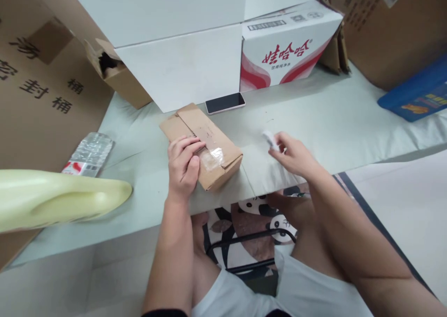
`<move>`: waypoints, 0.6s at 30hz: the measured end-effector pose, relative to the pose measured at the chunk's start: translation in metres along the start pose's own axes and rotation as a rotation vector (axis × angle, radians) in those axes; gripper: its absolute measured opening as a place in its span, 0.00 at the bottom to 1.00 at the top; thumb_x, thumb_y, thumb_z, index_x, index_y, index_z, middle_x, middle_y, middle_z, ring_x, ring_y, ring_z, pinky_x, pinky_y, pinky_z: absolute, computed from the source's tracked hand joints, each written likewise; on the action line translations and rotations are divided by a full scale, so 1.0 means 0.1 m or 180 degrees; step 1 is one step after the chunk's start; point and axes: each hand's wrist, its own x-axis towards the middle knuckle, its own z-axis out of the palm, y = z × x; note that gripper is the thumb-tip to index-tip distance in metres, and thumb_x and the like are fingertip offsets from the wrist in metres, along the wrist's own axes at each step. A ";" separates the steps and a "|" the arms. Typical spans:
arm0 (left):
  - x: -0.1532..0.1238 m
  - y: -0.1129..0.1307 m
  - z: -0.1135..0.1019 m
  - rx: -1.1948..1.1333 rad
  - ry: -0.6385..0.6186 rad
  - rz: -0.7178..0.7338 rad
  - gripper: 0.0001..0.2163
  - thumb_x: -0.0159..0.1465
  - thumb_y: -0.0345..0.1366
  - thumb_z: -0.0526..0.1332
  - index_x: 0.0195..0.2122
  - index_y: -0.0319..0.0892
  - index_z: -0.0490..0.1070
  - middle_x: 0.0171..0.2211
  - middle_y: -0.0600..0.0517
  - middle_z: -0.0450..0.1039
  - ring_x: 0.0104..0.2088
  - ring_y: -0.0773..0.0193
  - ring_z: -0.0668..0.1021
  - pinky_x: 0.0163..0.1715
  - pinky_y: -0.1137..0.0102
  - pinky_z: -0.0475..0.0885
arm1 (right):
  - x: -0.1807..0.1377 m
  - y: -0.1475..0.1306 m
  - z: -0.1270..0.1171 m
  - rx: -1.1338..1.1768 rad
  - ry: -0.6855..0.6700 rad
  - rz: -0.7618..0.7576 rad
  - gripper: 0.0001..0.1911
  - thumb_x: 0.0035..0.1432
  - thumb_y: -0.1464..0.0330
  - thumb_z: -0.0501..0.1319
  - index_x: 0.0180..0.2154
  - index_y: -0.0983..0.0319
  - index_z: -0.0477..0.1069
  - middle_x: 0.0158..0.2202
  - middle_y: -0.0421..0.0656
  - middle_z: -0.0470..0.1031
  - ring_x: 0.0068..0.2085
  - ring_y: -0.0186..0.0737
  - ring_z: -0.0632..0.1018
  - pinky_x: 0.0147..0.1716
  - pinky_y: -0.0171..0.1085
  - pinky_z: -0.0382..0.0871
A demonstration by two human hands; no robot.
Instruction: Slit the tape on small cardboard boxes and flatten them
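A small brown cardboard box (218, 142) lies at an angle on the pale cloth-covered surface, with shiny clear tape across its near part. My left hand (184, 165) holds the box at its left side, fingers laid over the top and thumb on the lid. To the right of the box, and apart from it, my right hand (293, 154) is closed on a small white object (270, 140). That object is blurred, so its kind cannot be told. Just behind the box rests a phone (225, 104) with a dark screen.
White panels (181, 65) and a white-and-red carton (286, 51) stand at the back. A large carton (45, 84), a clear plastic package (91, 151) and a pale yellow-green object (66, 198) are on the left. A blue package (415, 93) sits at right.
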 end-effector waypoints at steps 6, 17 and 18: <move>-0.02 0.01 0.04 0.0009 0.0000 0.0251 0.19 0.72 0.46 0.49 0.53 0.45 0.74 0.52 0.45 0.77 0.57 0.50 0.73 0.64 0.52 0.63 | -0.34 -0.60 -0.14 0.1921 0.1100 -0.1415 0.16 0.57 0.71 0.66 0.27 0.57 0.57 0.27 0.36 0.71 0.33 0.37 0.79 0.37 0.41 0.79; -0.07 0.01 0.04 -0.0021 -0.0039 0.0361 0.20 0.69 0.51 0.54 0.56 0.45 0.67 0.52 0.44 0.76 0.57 0.48 0.73 0.63 0.50 0.64 | -0.38 -0.84 0.16 0.1211 0.1022 -0.1378 0.07 0.64 0.63 0.67 0.41 0.57 0.82 0.35 0.42 0.85 0.32 0.38 0.84 0.30 0.36 0.79; -0.08 0.02 0.03 -0.0032 -0.0036 0.0368 0.20 0.69 0.50 0.54 0.55 0.45 0.67 0.51 0.44 0.76 0.57 0.48 0.73 0.63 0.50 0.64 | -0.37 -0.86 0.18 0.1172 0.0962 -0.1402 0.06 0.64 0.64 0.67 0.40 0.58 0.83 0.35 0.42 0.85 0.32 0.38 0.84 0.30 0.35 0.79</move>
